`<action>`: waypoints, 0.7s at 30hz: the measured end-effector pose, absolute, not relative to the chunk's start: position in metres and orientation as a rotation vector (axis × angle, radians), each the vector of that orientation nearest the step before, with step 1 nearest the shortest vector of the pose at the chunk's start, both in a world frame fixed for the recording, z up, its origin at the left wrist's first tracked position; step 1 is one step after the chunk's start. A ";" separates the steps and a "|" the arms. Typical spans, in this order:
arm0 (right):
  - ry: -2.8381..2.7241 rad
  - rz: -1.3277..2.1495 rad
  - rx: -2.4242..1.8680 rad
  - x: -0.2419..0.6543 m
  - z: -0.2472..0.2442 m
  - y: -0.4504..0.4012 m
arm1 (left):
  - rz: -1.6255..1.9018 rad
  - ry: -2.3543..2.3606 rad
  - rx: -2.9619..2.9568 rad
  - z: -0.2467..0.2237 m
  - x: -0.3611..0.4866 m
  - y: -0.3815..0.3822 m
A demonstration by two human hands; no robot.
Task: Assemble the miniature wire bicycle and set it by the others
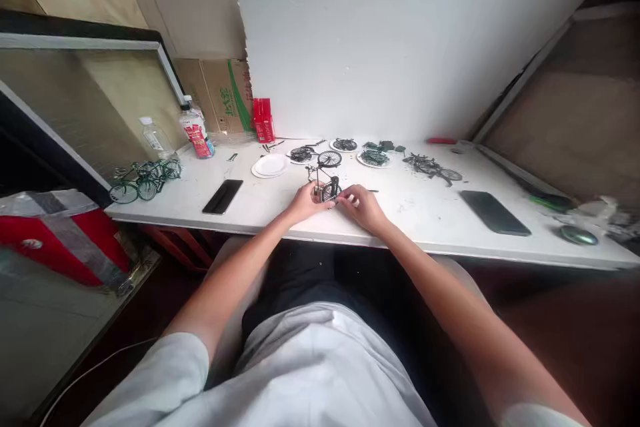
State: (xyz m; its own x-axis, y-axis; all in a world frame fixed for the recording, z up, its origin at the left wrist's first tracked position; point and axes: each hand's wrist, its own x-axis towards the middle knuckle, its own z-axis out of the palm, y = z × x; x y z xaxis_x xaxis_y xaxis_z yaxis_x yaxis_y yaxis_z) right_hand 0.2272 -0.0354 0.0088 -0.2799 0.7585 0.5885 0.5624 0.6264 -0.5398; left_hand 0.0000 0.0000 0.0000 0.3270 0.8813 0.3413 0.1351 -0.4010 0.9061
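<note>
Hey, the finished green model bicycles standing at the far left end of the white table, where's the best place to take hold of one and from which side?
Judging from this view, grip a green model bicycle by its frame bars between the two wheels, coming down from above. The bicycles stand upright and close together near the table edge, so the thin spoked wheels look too fragile to pinch, and a sideways reach might knock the neighbour over.

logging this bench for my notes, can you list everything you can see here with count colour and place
bike model: 1, dark, partly built, table centre, between both hands
finished bikes: about 2, green, table's left end
plates: about 5, white, mid table, most holding dark parts
loose parts: 1 heap, dark, right of plates
phones: 2, black, one left, one right
bottles: 2, clear, back left
red box: 1, by the white board
cardboard box: 1, brown, back left
table: 1, white
left hand: on the model
right hand: on the model
</note>
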 end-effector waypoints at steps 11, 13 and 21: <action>-1.912 0.332 -1.053 0.224 0.018 -0.043 | 1.147 0.920 1.746 -0.002 0.000 0.001; -1.901 0.356 -1.041 0.224 0.019 -0.042 | 1.138 0.920 1.747 -0.001 0.000 0.000; -1.838 0.506 -1.028 0.229 0.019 -0.038 | 1.138 0.928 1.780 0.001 0.000 -0.002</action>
